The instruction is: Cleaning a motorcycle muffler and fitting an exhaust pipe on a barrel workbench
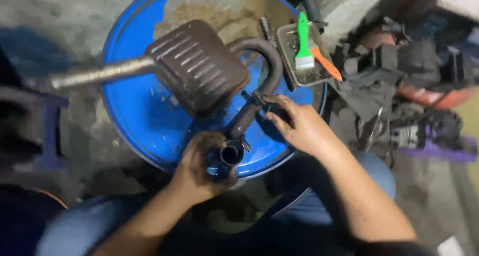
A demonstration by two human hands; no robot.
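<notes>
Two hands on one item: a rusty brown exhaust muffler with a ribbed box body, lying on the lid of a blue drum that serves me as a worktop.

1. Muffler. Box body sits mid-lid; a straight tail pipe runs off to the left past the drum's rim; a curved inlet pipe loops from the body's right side and comes back toward me, ending in an open mouth at the near rim.
2. Left hand. Grimy, fingers curled shut around the open end of the inlet pipe, just below the mouth.
3. Right hand. Fingers closed on a small dark part at the clamp on the pipe, just above the left hand; I cannot tell what the part is.
4. Metal tray. On the far right rim, touching the pipe's bend; holds a green-handled brush and an orange-handled tool.
5. Surface. Drum lid stained with rust-brown patches at the far side.
6. Room. Bare concrete floor; dark engine parts heaped to the right. My knees in blue jeans flank the drum.
</notes>
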